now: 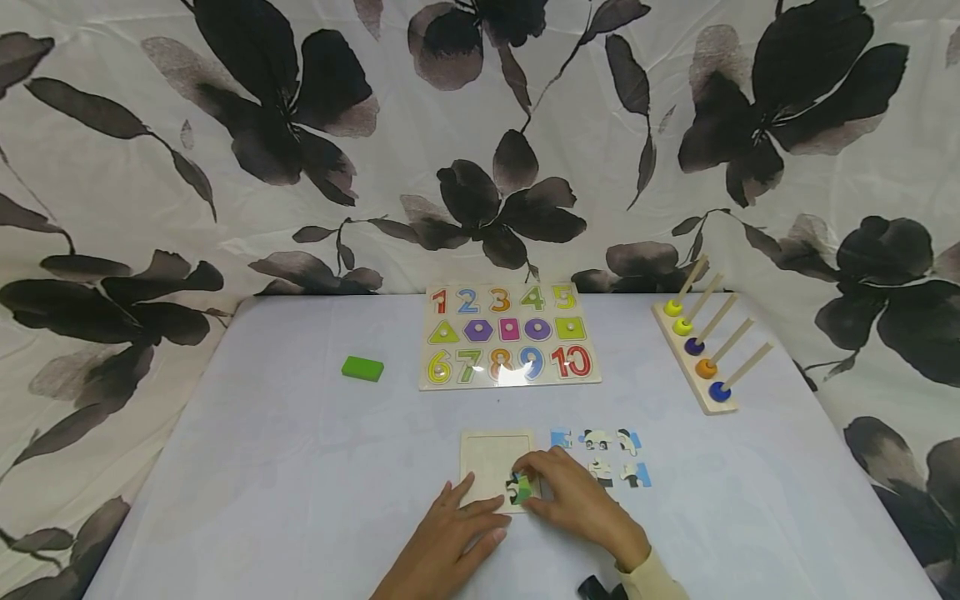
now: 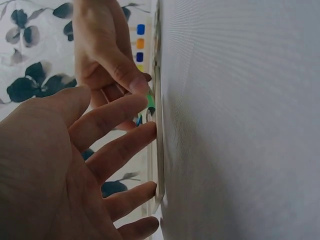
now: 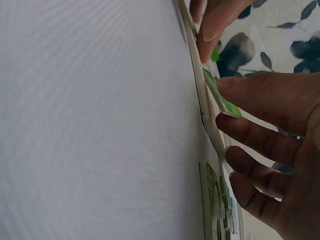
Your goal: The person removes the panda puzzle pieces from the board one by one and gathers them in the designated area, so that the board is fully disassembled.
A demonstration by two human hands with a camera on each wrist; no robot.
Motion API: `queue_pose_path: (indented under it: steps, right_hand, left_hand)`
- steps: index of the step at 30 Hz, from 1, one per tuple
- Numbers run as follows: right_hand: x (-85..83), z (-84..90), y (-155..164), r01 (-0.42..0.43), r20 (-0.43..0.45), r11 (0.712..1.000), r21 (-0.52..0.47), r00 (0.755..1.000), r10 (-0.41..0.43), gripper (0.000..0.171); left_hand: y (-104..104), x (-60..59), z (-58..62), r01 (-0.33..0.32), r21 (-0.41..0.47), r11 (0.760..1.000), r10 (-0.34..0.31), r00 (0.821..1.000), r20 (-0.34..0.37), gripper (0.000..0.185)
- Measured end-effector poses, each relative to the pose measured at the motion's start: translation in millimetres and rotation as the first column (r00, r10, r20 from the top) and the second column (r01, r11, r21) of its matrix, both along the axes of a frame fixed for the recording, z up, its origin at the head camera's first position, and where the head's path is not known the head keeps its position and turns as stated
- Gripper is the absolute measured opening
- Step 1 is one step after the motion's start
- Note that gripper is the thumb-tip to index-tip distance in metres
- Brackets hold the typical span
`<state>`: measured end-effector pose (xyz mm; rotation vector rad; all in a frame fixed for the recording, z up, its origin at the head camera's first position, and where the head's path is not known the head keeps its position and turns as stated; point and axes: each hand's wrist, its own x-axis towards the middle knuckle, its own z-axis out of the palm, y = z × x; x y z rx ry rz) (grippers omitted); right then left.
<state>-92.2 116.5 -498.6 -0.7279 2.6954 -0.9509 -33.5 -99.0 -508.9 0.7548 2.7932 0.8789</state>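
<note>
My right hand [image 1: 581, 498] pinches a green, black and white jigsaw piece [image 1: 519, 490] over the lower right corner of a square wooden puzzle tray [image 1: 480, 452]. In the right wrist view the piece [image 3: 226, 102] is tilted, one side lifted off the tray, with the thumb against its green face. My left hand [image 1: 456, 537] lies at the tray's lower left, fingers spread and extended, fingertips touching its edge. The left wrist view shows these fingers along the tray's side [image 2: 160, 150]. Several loose panda jigsaw pieces [image 1: 630, 442] lie right of the tray, partly hidden by my right hand.
Behind the tray lies a wooden number and shape board [image 1: 510, 386]. A green block [image 1: 363, 368] is to its left. At the right stands a peg stand [image 1: 693, 362] with coloured beads. A black object [image 1: 592, 588] shows near my right wrist. Floral cloth hangs behind the table.
</note>
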Motion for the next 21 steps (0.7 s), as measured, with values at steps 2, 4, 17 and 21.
queue_pose_path:
  steps: [2,4,17,21]
  right_hand:
    - [0.2,-1.0,-0.1,-0.004,-0.006,1.000,-0.002,1.000,0.004,0.040]
    - [0.4,-2.0,-0.3,-0.009,-0.015,1.000,-0.001,1.000,0.009,0.041]
    - [0.4,-1.2,-1.4,-0.036,-0.019,0.999,0.033,0.999,0.037,0.043]
    - [0.4,-1.3,-1.6,-0.043,-0.031,0.998,0.042,0.999,0.044,0.043]
  left_hand:
    - [0.1,0.4,-0.2,-0.001,-0.001,1.000,0.001,1.000,-0.005,0.036]
    - [-0.2,0.6,-0.5,0.000,-0.002,1.000,0.000,1.000,-0.015,0.035]
    - [0.3,-0.1,0.8,-0.007,-0.024,1.000,0.007,1.000,0.003,0.034]
    - [0.4,-0.1,-0.2,-0.005,-0.024,1.000,0.005,1.000,0.001,0.035]
